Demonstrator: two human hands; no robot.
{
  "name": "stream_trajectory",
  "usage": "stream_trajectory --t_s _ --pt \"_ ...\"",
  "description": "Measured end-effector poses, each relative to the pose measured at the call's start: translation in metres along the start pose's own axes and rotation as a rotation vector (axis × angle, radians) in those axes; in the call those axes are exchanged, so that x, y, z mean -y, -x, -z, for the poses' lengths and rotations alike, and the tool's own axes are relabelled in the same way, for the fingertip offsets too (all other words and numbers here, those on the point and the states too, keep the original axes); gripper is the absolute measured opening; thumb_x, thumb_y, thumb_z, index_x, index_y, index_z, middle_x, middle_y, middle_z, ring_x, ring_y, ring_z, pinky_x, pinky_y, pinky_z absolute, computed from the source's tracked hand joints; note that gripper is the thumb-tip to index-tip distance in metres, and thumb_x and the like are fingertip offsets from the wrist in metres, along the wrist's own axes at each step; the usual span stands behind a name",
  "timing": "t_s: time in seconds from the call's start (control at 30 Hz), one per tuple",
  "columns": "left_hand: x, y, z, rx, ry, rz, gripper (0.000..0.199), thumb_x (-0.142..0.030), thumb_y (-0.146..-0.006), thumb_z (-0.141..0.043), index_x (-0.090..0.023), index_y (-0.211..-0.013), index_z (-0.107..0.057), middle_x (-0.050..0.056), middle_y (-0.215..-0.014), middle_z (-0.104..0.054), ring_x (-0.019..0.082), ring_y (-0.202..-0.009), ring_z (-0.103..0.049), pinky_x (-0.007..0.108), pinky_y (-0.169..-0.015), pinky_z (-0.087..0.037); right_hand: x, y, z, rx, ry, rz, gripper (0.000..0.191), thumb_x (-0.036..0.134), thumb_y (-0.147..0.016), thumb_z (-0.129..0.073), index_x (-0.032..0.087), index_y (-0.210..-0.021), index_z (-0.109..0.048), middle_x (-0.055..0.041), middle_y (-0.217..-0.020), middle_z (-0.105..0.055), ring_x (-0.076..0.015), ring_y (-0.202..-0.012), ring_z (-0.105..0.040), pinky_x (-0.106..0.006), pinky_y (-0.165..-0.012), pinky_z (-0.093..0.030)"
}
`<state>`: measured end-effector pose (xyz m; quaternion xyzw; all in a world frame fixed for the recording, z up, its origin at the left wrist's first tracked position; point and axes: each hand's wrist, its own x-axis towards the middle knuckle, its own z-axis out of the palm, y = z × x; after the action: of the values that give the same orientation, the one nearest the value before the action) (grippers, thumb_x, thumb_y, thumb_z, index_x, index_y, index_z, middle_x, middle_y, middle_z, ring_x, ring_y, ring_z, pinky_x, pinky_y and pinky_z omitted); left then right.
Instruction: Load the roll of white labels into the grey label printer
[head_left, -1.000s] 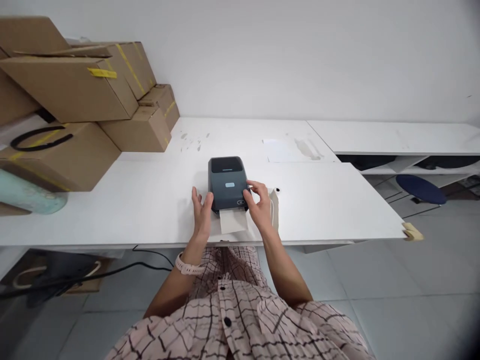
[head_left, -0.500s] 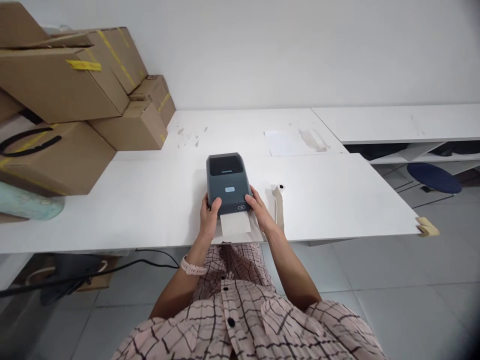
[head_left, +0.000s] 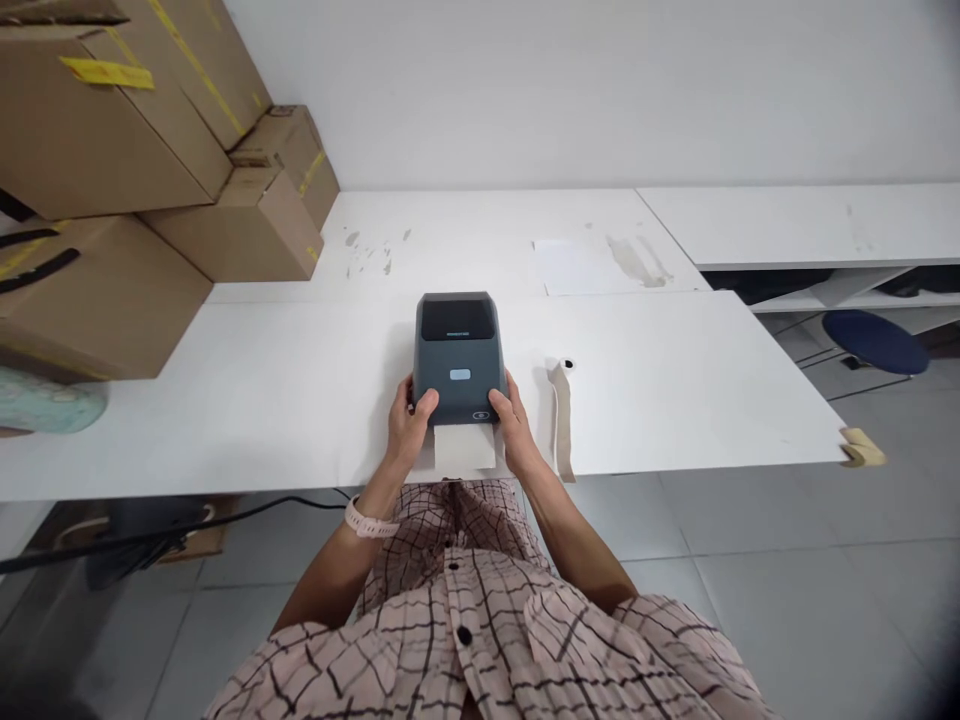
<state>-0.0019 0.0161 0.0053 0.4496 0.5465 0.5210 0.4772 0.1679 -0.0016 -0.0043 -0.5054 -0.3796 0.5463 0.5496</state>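
A dark grey label printer (head_left: 459,360) is on the white table, close to its front edge. My left hand (head_left: 409,420) grips its near left corner, thumb on top and fingers along the side. At the near right corner my right hand (head_left: 514,415) holds it the same way. A blank white label strip (head_left: 464,447) sticks out of the printer's front, between my wrists. Just right of my right hand lies a small paper roll (head_left: 561,410), its loose strip hanging over the table edge. The fingertips under the printer's sides are partly hidden.
Cardboard boxes (head_left: 97,290) are stacked at the left, with a pale green cylinder (head_left: 49,402) before them. A white sheet (head_left: 574,268) lies behind the roll. The table's right corner bears a tan corner guard (head_left: 862,447). A blue stool (head_left: 874,340) stands beyond. A black cable (head_left: 247,512) runs below.
The printer has turned slightly and now sits squarer to the table edge, with both hands still on it. My view has shifted a little.
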Motion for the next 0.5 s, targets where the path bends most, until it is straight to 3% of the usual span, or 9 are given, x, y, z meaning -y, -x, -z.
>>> stream_trajectory --t_s 0.2,0.5 --pt "-0.004 -0.004 0.003 0.044 0.016 0.017 0.065 -0.053 -0.077 -0.069 -0.017 -0.130 -0.056 0.014 -0.131 -0.063 0.031 -0.119 -0.060 0.042 -0.097 -0.050 0.001 0.003 0.001 -0.004 0.024 0.021 0.079 0.060 -0.086 -0.059 0.027 -0.153 -0.032 -0.0037 -0.160 -0.037 -0.0257 -0.148 -0.032 -0.047 -0.123 -0.025" --pt "0.009 -0.005 -0.001 -0.046 -0.032 -0.029 0.061 -0.052 -0.078 -0.066 -0.016 -0.126 -0.059 0.013 -0.126 -0.066 0.030 -0.115 -0.061 0.042 -0.096 -0.050 0.002 0.000 -0.001 -0.046 0.075 0.103 0.078 0.061 -0.084 -0.059 0.022 -0.149 -0.039 -0.0075 -0.156 -0.042 -0.0278 -0.145 -0.037 -0.047 -0.122 -0.027"
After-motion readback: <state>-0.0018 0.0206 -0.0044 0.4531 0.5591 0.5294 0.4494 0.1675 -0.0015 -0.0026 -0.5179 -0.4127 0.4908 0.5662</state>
